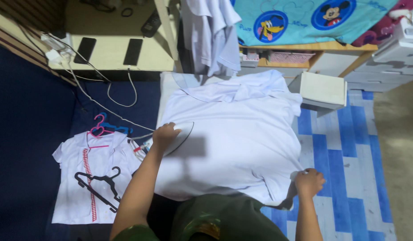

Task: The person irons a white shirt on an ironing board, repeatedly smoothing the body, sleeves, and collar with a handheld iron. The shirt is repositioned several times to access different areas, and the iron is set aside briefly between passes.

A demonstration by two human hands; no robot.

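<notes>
White shirt (233, 129) lay spread flat; left hand (165, 134) gripped an iron (179, 137) on its left side, right hand (308, 182) pinched its hem. Lingering heat could scorch; trailing cord (104, 109) could snag.

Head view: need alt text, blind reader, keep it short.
Seen from above, a person's left hand grips an iron on a white shirt spread flat, while the right hand pinches the shirt's lower right edge. To the left, another white shirt lies under a black hanger on dark blue flooring.
</notes>
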